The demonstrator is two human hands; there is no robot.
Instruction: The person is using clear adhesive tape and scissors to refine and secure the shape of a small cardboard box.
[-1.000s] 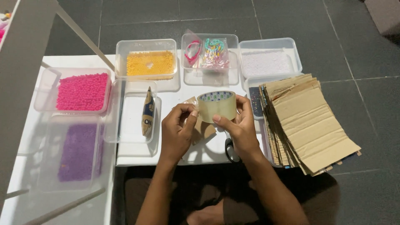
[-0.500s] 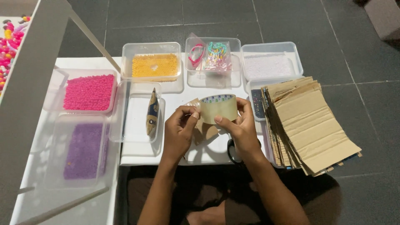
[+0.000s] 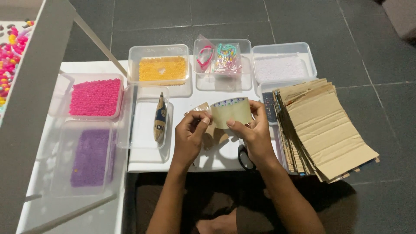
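Observation:
My right hand point(image 3: 255, 132) grips a roll of clear packing tape point(image 3: 232, 112) held upright above the white table point(image 3: 216, 162). My left hand point(image 3: 189, 135) pinches at the tape's left edge, fingertips against the roll. Behind and below the hands a small brown cardboard piece point(image 3: 212, 132) shows, partly hidden; I cannot tell which hand supports it. Black-handled scissors point(image 3: 244, 158) lie on the table under my right wrist.
A stack of brown cardboard sheets point(image 3: 323, 125) lies at the right. Clear tubs hold pink beads point(image 3: 95, 96), purple beads point(image 3: 90, 157), yellow beads point(image 3: 162, 69), white beads point(image 3: 281, 67) and bagged bracelets point(image 3: 219, 56). An open tub point(image 3: 143, 130) holds a folded packet point(image 3: 160, 118). A white frame bar point(image 3: 34, 86) crosses the left.
The view has shifted slightly, so the table sits a little to the right. Both hands stay on the tape roll, my left fingers working at its edge.

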